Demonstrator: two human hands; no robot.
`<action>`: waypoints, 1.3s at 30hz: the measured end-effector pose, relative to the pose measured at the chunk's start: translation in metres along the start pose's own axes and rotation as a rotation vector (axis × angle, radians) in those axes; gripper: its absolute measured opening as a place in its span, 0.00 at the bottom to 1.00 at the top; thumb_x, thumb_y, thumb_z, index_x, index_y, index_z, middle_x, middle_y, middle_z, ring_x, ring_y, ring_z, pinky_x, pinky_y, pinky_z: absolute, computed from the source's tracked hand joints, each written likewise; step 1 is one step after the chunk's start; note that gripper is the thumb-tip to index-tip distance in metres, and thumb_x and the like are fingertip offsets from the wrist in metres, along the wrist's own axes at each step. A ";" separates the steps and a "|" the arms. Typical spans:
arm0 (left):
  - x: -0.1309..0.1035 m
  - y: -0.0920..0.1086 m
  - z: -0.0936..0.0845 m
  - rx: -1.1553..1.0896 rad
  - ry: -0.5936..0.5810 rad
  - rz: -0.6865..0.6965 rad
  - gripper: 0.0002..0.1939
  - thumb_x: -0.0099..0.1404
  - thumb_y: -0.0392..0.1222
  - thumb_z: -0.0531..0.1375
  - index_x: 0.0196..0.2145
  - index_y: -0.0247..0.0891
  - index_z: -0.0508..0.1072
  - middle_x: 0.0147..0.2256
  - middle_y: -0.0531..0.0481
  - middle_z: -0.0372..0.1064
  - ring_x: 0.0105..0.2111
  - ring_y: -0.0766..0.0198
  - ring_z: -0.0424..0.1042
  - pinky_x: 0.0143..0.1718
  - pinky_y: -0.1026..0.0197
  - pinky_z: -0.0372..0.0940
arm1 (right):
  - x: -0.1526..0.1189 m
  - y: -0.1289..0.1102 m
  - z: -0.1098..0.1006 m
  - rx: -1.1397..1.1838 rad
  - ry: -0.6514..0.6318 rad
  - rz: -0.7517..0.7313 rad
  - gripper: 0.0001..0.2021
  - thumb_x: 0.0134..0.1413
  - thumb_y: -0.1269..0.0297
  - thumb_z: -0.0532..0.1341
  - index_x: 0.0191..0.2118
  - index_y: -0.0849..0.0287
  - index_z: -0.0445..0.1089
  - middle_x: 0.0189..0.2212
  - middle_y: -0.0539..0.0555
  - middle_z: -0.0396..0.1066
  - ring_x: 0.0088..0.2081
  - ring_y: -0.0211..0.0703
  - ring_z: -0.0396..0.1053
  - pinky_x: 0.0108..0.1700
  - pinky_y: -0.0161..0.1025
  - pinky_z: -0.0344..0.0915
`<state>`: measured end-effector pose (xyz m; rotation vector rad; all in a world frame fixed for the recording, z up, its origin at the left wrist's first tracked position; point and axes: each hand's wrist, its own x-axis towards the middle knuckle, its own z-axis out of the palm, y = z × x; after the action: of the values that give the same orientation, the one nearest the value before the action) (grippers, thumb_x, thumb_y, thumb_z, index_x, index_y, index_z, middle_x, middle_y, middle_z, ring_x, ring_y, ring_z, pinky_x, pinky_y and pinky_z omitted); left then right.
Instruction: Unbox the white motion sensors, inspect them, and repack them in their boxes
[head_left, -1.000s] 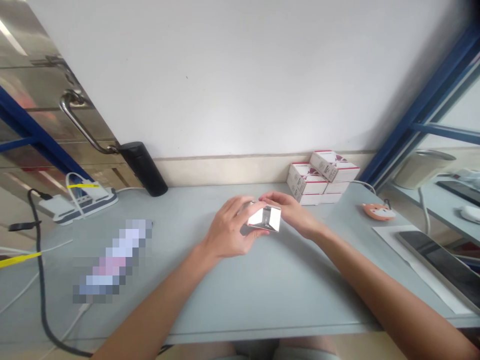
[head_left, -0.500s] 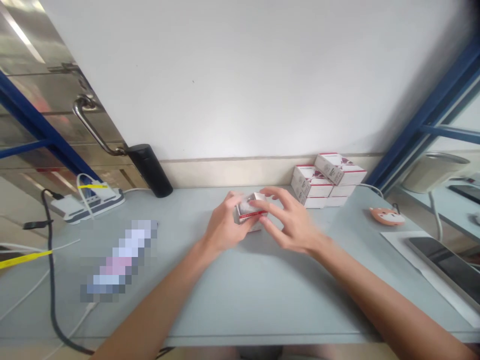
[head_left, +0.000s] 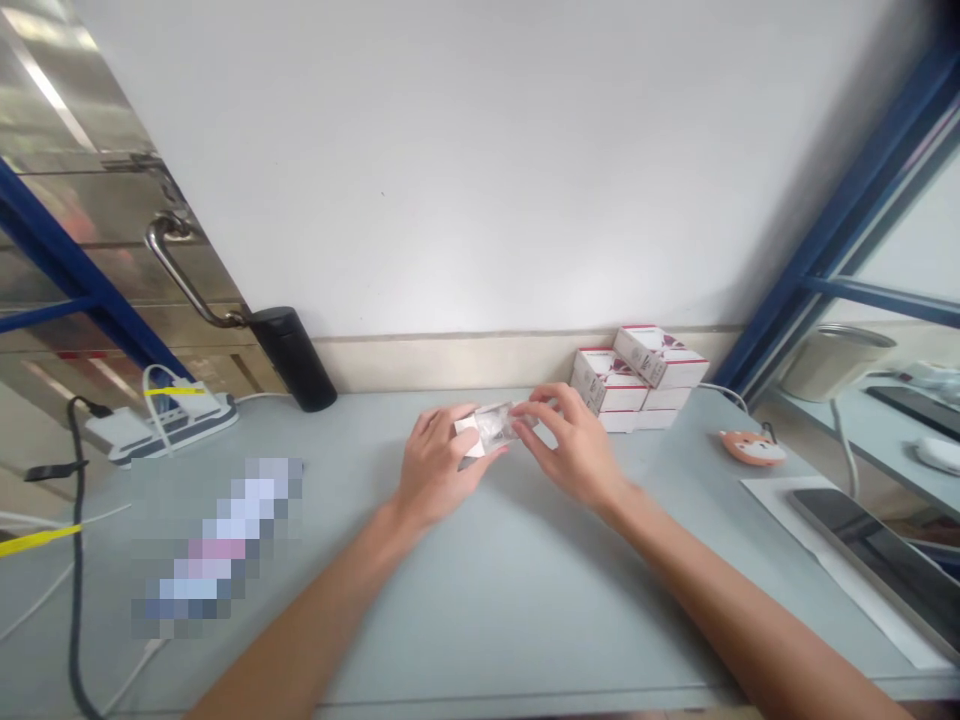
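Observation:
My left hand (head_left: 442,455) is wrapped round a small white box (head_left: 469,438) above the middle of the grey table. From the box's right end sticks out a clear plastic bag (head_left: 495,428), whose contents are too small to make out. The thumb and fingers of my right hand (head_left: 566,440) pinch the bag's right end. Several white boxes with red edges (head_left: 626,395) are stacked against the wall, behind and to the right of my right hand.
A black cylinder (head_left: 292,360) and a power strip (head_left: 180,430) stand at the left, with cables and a pixelated object nearby. On the right lie an orange and white item (head_left: 754,447), paper and a dark phone-like device (head_left: 862,540).
The box has turned in my left hand, and the clear bag now shows outside it. My right fingers have closed on the bag. The camera view has shifted slightly.

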<state>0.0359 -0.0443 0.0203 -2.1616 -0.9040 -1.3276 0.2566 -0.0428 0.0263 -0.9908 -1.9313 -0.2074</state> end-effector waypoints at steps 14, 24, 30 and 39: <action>-0.014 -0.012 0.015 -0.231 -0.168 -0.118 0.27 0.59 0.45 0.75 0.52 0.44 0.68 0.55 0.39 0.73 0.53 0.50 0.77 0.53 0.46 0.73 | -0.002 0.007 0.006 0.155 -0.021 0.156 0.08 0.67 0.58 0.64 0.37 0.51 0.78 0.40 0.56 0.73 0.43 0.50 0.71 0.46 0.48 0.70; -0.011 -0.032 0.020 -0.485 -0.284 -0.875 0.54 0.62 0.48 0.71 0.73 0.52 0.42 0.61 0.39 0.68 0.54 0.49 0.78 0.50 0.49 0.75 | 0.019 0.018 -0.021 0.669 0.364 0.570 0.16 0.66 0.45 0.62 0.41 0.53 0.66 0.37 0.53 0.75 0.31 0.42 0.72 0.33 0.41 0.71; 0.000 -0.054 0.003 -0.645 -0.351 -1.178 0.39 0.63 0.61 0.68 0.65 0.43 0.62 0.62 0.37 0.71 0.60 0.46 0.74 0.58 0.47 0.71 | 0.022 0.023 -0.023 0.591 0.539 0.649 0.17 0.65 0.44 0.61 0.39 0.53 0.63 0.35 0.53 0.74 0.36 0.46 0.74 0.37 0.41 0.72; 0.003 -0.070 -0.014 -0.494 -0.571 -0.989 0.37 0.66 0.64 0.63 0.64 0.42 0.66 0.57 0.40 0.76 0.48 0.48 0.81 0.46 0.51 0.76 | 0.016 0.022 -0.011 0.756 0.422 0.871 0.16 0.58 0.47 0.66 0.34 0.53 0.64 0.31 0.50 0.70 0.35 0.44 0.72 0.37 0.41 0.75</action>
<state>-0.0223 -0.0045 0.0313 -2.6375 -2.2896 -1.4289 0.2752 -0.0249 0.0397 -1.0416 -0.9225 0.7075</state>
